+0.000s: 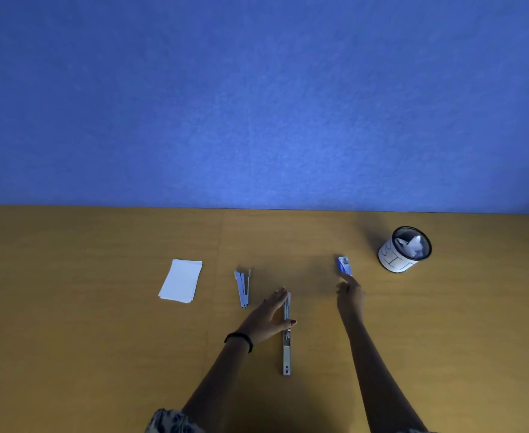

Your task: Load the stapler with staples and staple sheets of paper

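Nearest, the stapler [287,334] lies opened out flat in a long line on the wooden desk [100,354], running near to far at the centre. The left hand [271,315] rests on its far half, fingers laid flat and together along the left side, thumb hooked over to the right, pinning it down rather than gripping. No staples show in the open channel, though it is too small and blurred to be sure, so loading seems not yet done.

A little farther and to the right, the right hand [350,296] reaches toward a small blue staple box [345,265]. Its fingertips look to be at the box's near edge; whether they touch it, or how wide the fingers are spread, I cannot tell.

Left of the stapler lies a second, smaller blue-grey tool [243,288], possibly another stapler or a remover. Farther left, the stack of white paper sheets [181,281] sits untouched and unstapled. Far right stands a mesh cup [405,249] holding crumpled paper; its label is unreadable.
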Demonstrator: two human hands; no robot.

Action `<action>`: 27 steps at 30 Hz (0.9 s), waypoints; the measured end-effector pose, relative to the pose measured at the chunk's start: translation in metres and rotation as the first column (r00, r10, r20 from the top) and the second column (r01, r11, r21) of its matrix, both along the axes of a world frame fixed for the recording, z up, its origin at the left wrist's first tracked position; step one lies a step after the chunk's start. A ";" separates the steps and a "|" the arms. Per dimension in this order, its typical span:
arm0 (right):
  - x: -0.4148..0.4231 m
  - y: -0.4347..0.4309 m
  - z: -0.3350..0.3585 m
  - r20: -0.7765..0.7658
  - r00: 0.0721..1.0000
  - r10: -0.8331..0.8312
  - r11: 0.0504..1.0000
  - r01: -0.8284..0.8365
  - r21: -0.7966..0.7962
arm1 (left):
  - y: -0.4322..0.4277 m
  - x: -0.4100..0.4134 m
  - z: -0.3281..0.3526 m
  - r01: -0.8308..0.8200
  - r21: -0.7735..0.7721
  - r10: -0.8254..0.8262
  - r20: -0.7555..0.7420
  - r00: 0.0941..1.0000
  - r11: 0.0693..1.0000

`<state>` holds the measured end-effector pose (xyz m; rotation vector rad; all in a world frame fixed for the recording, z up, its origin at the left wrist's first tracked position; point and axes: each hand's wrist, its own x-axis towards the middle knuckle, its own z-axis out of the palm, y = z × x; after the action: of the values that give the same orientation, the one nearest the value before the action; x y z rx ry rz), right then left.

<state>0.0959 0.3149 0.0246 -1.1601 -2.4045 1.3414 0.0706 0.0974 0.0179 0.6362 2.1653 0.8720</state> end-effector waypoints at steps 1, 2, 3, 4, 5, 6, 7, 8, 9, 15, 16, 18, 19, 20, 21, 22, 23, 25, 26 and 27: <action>0.004 -0.005 0.000 -0.013 0.999 0.049 0.998 -0.049 -0.035 | 0.000 0.001 0.000 0.000 -0.010 0.001 0.002 1.000 1.000; 0.008 -0.010 0.000 -0.022 0.995 0.096 0.994 -0.097 -0.054 | -0.001 0.001 0.000 -0.001 -0.024 0.001 -0.005 1.000 1.000; 0.011 -0.015 -0.001 -0.028 0.990 0.140 0.988 -0.141 -0.055 | -0.001 0.001 0.001 0.001 -0.041 -0.002 -0.018 1.000 0.999; 0.014 -0.020 0.000 -0.028 0.983 0.183 0.982 -0.184 -0.041 | -0.001 0.001 0.003 0.008 -0.060 -0.009 -0.030 1.000 0.998; 0.016 -0.025 0.000 -0.030 0.975 0.222 0.974 -0.223 -0.028 | 0.000 0.000 0.004 0.018 -0.077 -0.021 -0.040 0.999 0.997; 0.018 -0.029 0.000 -0.037 0.966 0.254 0.967 -0.255 -0.022 | 0.000 -0.001 0.005 0.028 -0.092 -0.033 -0.050 0.998 0.995; 0.020 -0.034 0.000 -0.048 0.959 0.280 0.959 -0.282 -0.019 | 0.001 -0.001 0.007 0.038 -0.105 -0.045 -0.059 0.997 0.994; 0.022 -0.038 0.000 -0.058 0.952 0.300 0.953 -0.302 -0.018 | 0.001 -0.002 0.008 0.047 -0.116 -0.055 -0.067 0.996 0.992; 0.024 -0.042 0.001 -0.067 0.947 0.313 0.949 -0.315 -0.020 | 0.001 -0.002 0.009 0.057 -0.126 -0.066 -0.075 0.995 0.990; 0.027 -0.061 0.000 -0.038 0.922 0.386 0.922 -0.386 0.002 | 0.002 -0.005 0.012 0.082 -0.156 -0.097 -0.092 0.991 0.984; 0.027 -0.063 -0.001 -0.026 0.915 0.402 0.916 -0.402 0.010 | 0.002 -0.006 0.012 0.090 -0.157 -0.104 -0.086 0.991 0.983; 0.025 -0.065 0.000 0.004 0.904 0.428 0.903 -0.428 0.027 | 0.002 -0.007 0.012 0.112 -0.166 -0.127 -0.081 0.989 0.980; 0.025 -0.067 0.002 0.015 0.898 0.439 0.898 -0.439 0.038 | 0.002 -0.007 0.011 0.121 -0.170 -0.137 -0.082 0.987 0.978; 0.024 -0.068 0.002 0.016 0.893 0.449 0.892 -0.450 0.049 | 0.002 -0.007 0.011 0.126 -0.171 -0.142 -0.086 0.986 0.977; 0.023 -0.069 0.003 0.021 0.890 0.455 0.888 -0.456 0.056 | 0.002 -0.007 0.010 0.127 -0.171 -0.144 -0.092 0.985 0.977; 0.023 -0.070 0.004 0.024 0.886 0.462 0.884 -0.463 0.066 | 0.002 -0.007 0.010 0.124 -0.170 -0.142 -0.102 0.985 0.978; 0.022 -0.072 0.005 0.032 0.880 0.474 0.877 -0.475 0.077 | 0.002 -0.007 0.009 0.117 -0.169 -0.137 -0.111 0.984 0.979; 0.022 -0.072 0.007 0.040 0.858 0.512 0.853 -0.513 0.098 | 0.002 -0.006 0.007 0.103 -0.167 -0.125 -0.122 0.985 0.981; 0.021 -0.073 0.008 0.047 0.845 0.533 0.838 -0.535 0.111 | 0.002 -0.006 0.007 0.101 -0.165 -0.122 -0.126 0.984 0.981; 0.020 -0.074 0.010 0.059 0.831 0.553 0.822 -0.556 0.126 | 0.002 -0.006 0.006 0.100 -0.161 -0.122 -0.132 0.984 0.982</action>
<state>0.1156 0.2410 0.0343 -0.4361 -2.9297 1.2571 0.0645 0.0994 0.0240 0.7528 2.2722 0.6095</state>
